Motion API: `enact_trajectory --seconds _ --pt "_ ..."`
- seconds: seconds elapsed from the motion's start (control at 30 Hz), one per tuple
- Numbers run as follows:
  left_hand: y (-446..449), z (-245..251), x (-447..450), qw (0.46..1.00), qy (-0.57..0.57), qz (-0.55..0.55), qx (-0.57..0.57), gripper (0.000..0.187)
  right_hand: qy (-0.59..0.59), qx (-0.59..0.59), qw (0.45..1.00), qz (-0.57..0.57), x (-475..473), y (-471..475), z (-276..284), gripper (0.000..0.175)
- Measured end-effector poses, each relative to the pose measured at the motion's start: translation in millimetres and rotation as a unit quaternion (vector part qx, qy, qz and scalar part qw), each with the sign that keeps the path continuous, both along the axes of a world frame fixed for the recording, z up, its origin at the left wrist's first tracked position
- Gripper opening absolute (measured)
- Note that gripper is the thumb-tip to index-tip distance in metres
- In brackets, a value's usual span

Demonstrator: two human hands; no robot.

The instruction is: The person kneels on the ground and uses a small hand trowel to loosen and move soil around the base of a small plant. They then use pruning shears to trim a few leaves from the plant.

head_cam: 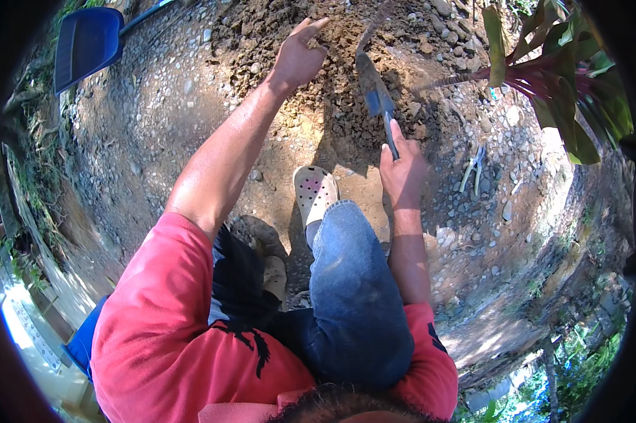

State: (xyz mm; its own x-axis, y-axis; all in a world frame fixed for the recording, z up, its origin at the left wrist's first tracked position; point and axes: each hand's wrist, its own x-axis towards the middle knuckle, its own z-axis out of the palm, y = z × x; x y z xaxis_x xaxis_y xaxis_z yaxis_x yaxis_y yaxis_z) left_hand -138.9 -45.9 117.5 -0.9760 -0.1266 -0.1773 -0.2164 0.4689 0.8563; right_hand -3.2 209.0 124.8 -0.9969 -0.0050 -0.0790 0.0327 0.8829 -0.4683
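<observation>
My right hand (404, 168) grips the dark handle of a garden trowel (372, 79). Its soil-caked blade points away from me and lies against the loose brown soil (344, 111). The tip reaches the base of a ringed plant stem (373, 26). Over the left part of the dug soil, my left hand (300, 57) has its fingers apart and holds nothing. Whether its fingertips touch the clods, I cannot tell. A second ringed stem (447, 81) leans from the soil toward a plant with broad dark red-green leaves (556, 79) at the right.
Pruning shears (472, 169) with pale handles lie on pebbly ground right of my right hand. A blue dustpan (88, 47) with a long handle rests at the upper left. My foot in a beige clog (315, 191) stands just before the soil. Roots (37, 174) edge the left side.
</observation>
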Motion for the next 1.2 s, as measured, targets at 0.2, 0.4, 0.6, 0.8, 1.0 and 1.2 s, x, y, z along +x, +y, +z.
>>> enact_trajectory --seconds 0.2,0.4,0.6,0.8,1.0,1.2 --pt "-12 -51 94 0.969 -0.243 0.032 -0.021 0.039 -0.224 -0.168 0.958 0.054 40 65 -24 0.041" --pt "10 -89 152 0.967 -0.194 -0.045 -0.161 0.038 -0.264 -0.136 0.943 0.151 12 62 -72 0.043" --pt "12 -100 140 0.948 -0.197 -0.099 -0.231 0.058 -0.345 -0.058 0.930 0.110 -3 37 -96 0.044" --pt "17 -118 124 0.925 -0.221 -0.143 -0.274 0.059 -0.293 -0.099 0.943 0.121 -2 16 -102 0.043" --pt "12 -120 110 0.931 -0.226 -0.132 -0.253 0.036 -0.253 -0.158 0.948 0.114 -6 -47 -118 0.042" --pt "7 -116 115 0.960 -0.145 -0.074 -0.229 0.026 -0.268 -0.239 0.928 0.095 4 -38 -117 0.046"
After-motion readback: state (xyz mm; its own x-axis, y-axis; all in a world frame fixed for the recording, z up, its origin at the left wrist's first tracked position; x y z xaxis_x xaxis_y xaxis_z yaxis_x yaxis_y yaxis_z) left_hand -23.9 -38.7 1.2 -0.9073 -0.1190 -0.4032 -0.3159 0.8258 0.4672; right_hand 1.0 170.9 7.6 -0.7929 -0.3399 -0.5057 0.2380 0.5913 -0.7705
